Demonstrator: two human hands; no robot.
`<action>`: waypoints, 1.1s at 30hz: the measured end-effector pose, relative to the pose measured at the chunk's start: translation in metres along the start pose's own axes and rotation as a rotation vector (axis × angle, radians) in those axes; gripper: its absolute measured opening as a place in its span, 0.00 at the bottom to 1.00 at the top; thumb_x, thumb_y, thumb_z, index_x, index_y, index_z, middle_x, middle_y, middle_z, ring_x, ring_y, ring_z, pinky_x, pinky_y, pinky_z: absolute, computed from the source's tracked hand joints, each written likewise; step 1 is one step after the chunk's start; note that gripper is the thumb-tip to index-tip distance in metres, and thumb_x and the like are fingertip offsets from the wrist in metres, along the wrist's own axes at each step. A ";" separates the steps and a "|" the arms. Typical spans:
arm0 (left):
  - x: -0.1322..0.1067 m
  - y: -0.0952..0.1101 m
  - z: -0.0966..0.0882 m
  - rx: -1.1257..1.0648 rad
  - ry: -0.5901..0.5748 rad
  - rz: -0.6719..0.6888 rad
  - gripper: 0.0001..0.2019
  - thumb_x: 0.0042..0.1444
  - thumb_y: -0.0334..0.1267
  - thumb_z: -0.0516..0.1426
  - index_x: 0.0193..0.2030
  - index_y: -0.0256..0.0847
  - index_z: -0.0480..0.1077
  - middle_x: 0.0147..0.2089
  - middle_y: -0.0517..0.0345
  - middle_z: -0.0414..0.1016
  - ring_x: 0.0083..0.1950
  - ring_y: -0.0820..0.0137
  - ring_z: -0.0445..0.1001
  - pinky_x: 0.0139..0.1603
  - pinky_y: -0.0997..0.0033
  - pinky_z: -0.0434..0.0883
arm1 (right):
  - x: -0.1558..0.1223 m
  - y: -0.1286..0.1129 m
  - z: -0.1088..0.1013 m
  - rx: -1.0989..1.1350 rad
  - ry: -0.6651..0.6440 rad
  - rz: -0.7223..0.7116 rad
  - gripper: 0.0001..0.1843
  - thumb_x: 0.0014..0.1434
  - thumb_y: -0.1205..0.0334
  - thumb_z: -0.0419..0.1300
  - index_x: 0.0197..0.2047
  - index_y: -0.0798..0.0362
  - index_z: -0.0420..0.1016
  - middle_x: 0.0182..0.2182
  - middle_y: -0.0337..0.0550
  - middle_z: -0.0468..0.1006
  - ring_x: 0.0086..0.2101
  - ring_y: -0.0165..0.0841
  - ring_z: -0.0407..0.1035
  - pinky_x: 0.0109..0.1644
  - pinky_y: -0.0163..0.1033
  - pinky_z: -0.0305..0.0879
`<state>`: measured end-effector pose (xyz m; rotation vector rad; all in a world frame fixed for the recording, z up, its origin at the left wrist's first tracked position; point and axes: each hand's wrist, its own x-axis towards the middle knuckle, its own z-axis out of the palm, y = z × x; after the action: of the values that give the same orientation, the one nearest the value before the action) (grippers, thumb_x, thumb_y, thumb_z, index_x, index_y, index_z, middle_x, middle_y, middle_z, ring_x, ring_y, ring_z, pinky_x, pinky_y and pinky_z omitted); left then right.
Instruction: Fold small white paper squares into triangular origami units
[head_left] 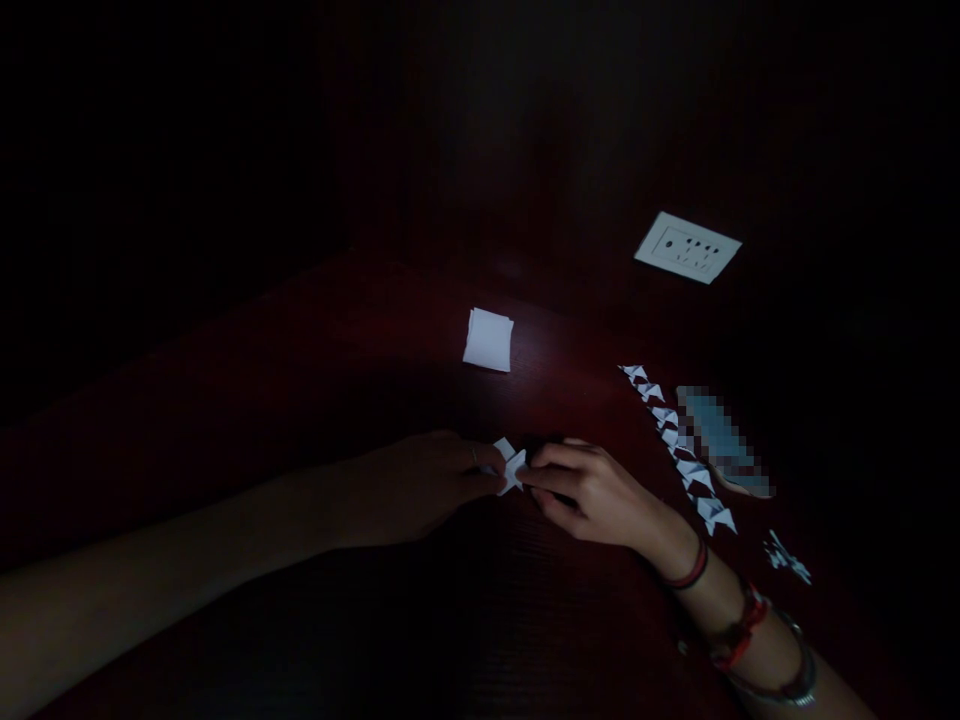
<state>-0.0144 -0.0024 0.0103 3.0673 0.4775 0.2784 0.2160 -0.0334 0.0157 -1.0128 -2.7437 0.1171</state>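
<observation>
The scene is very dark. My left hand (pixel 420 485) and my right hand (pixel 592 490) meet over a dark red table (pixel 360 340), both pinching a small folded piece of white paper (pixel 510 465) between fingertips. The left hand wears a ring; the right wrist carries red bands and a metal bangle. A small stack of white paper squares (pixel 488 340) lies on the table beyond the hands.
A row of several small folded white paper pieces (pixel 679 445) runs diagonally at the right, next to a blurred bluish flat object (pixel 720 440). One more folded piece (pixel 787 558) lies further right. A white wall socket plate (pixel 688 247) sits behind the table.
</observation>
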 end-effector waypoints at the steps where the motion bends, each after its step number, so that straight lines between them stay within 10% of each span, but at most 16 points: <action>1: 0.000 0.000 0.000 0.001 -0.007 0.001 0.22 0.53 0.24 0.49 0.55 0.43 0.59 0.56 0.56 0.61 0.49 0.66 0.64 0.47 0.67 0.61 | 0.000 0.000 0.000 -0.001 0.001 0.001 0.14 0.56 0.68 0.50 0.43 0.53 0.71 0.35 0.42 0.70 0.33 0.29 0.65 0.42 0.38 0.60; 33: 0.002 0.001 0.000 0.029 0.007 0.006 0.18 0.54 0.25 0.50 0.52 0.40 0.62 0.53 0.53 0.64 0.47 0.66 0.66 0.45 0.68 0.61 | 0.002 -0.003 -0.003 0.049 -0.003 -0.011 0.10 0.54 0.69 0.51 0.35 0.54 0.73 0.31 0.40 0.70 0.30 0.28 0.63 0.42 0.37 0.58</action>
<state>-0.0124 -0.0032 0.0108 3.0972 0.4769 0.2855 0.2135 -0.0351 0.0197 -0.9848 -2.7350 0.1833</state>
